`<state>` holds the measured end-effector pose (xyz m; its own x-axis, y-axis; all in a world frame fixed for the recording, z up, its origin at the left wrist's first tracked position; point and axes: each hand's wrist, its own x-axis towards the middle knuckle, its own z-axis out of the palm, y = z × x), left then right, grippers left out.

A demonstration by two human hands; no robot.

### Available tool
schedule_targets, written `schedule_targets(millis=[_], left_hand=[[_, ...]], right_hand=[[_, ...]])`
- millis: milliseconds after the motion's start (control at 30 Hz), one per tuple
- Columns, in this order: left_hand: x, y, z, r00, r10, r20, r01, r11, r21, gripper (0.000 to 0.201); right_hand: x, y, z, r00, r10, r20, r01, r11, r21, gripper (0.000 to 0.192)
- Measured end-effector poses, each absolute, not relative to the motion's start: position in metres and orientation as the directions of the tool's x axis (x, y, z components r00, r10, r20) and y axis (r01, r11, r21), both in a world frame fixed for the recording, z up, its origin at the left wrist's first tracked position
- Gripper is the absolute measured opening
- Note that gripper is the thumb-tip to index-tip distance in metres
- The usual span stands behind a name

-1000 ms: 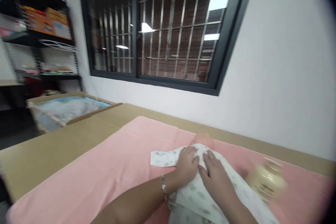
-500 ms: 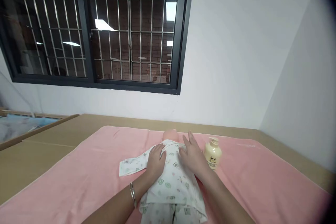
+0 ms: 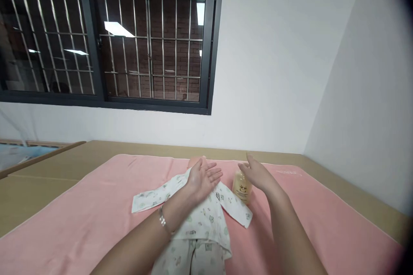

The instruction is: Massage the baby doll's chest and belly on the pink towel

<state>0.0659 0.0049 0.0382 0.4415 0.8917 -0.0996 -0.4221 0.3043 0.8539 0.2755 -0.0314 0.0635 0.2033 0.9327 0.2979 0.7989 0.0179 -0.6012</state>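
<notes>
A baby doll in a white printed top [image 3: 206, 219] and matching trousers [image 3: 206, 258] lies on a pink blanket [image 3: 97, 206], its sleeves spread to both sides. Only part of its head [image 3: 194, 162] shows behind my left hand. My left hand [image 3: 204, 179] is held palm up over the doll's chest, fingers apart, holding nothing. To the right of the doll stands a pale yellow pump bottle [image 3: 241, 189]. My right hand [image 3: 260, 175] is at the bottle's top with fingers stretched out, covering the pump; whether it presses on it cannot be seen.
The blanket covers a tan padded surface [image 3: 48, 169] that runs up to the white wall [image 3: 264, 73]. A barred window [image 3: 151, 47] in a dark frame is above. At the far left, a raised edge borders a blue-and-white cloth [image 3: 29, 153].
Both hands have left the doll's top. My left hand has turned palm up, and my right hand has moved right to the pump bottle. The view has shifted slightly right.
</notes>
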Motion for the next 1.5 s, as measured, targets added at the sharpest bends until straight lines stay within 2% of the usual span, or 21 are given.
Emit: schedule_targets(millis=[33,100,233,433,600,833,1100,1300,1400,1500], left_hand=[[0.077,0.009,0.043,0.513,0.841,-0.169,-0.440,0.427,0.790,0.070],[0.098,0.015,0.051,0.538,0.813,-0.221,-0.483,0.513,0.709,0.073],[0.133,0.020,0.054,0.543,0.816,-0.199,-0.549,0.525,0.651,0.076],[0.153,0.020,0.050,0.531,0.820,-0.212,-0.582,0.536,0.611,0.072],[0.143,0.015,0.040,0.522,0.819,-0.239,-0.562,0.540,0.626,0.067],[0.087,0.000,0.023,0.608,0.719,-0.337,-0.459,0.665,0.589,0.066],[0.024,-0.034,0.060,0.636,0.717,-0.286,-0.553,0.682,0.479,0.053],[-0.005,-0.052,0.086,0.603,0.755,-0.259,-0.590,0.640,0.492,0.048],[-0.012,-0.056,0.092,0.581,0.773,-0.254,-0.597,0.617,0.513,0.048],[-0.015,-0.059,0.094,0.578,0.781,-0.237,-0.600,0.604,0.524,0.051]], right_hand=[[0.277,-0.027,0.061,0.205,0.937,0.282,0.796,0.008,-0.605,0.059],[0.278,-0.020,0.055,0.180,0.950,0.257,0.818,0.000,-0.575,0.054],[0.283,-0.013,0.049,0.137,0.959,0.250,0.876,0.001,-0.482,0.042],[0.280,-0.012,0.048,0.215,0.943,0.254,0.925,-0.113,-0.362,0.037],[0.271,-0.016,0.057,0.292,0.936,0.196,0.909,-0.208,-0.362,0.050],[0.269,-0.017,0.062,0.293,0.944,0.153,0.913,-0.229,-0.339,0.045],[0.262,-0.005,0.055,0.370,0.923,0.105,0.870,-0.304,-0.387,0.054],[0.264,-0.002,0.046,0.372,0.924,0.090,0.849,-0.300,-0.434,0.058],[0.252,-0.008,0.048,0.373,0.917,0.139,0.843,-0.273,-0.464,0.058],[0.217,-0.023,0.059,0.333,0.864,0.379,0.835,-0.084,-0.543,0.055]])
